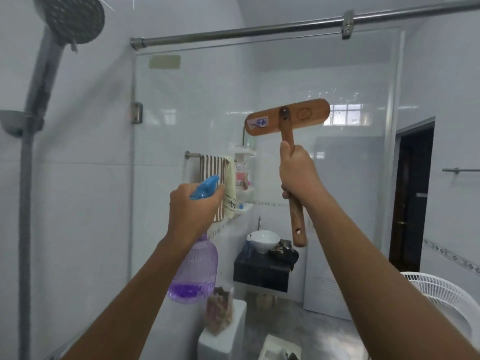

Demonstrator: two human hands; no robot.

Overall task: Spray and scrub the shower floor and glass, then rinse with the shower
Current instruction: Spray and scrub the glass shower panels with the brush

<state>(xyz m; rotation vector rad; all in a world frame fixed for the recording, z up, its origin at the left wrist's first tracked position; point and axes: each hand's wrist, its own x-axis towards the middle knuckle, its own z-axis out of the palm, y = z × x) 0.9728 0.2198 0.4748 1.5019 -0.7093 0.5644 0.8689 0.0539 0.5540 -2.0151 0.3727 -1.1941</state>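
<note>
Head view: nearest, the left hand (193, 203) grips the blue spray top of a ribbed clear spray bottle (193, 271) with purple liquid low in its base. The right hand (298, 172) grips the wooden handle of a scrub brush (287, 116), its long flat head raised crosswise before the glass panel (181, 113); contact cannot be told. A grey shower head (70, 19) hangs at the left. Through the glass show a striped towel (215, 167), a white basin (263, 239) and a white fan (446, 294).
</note>
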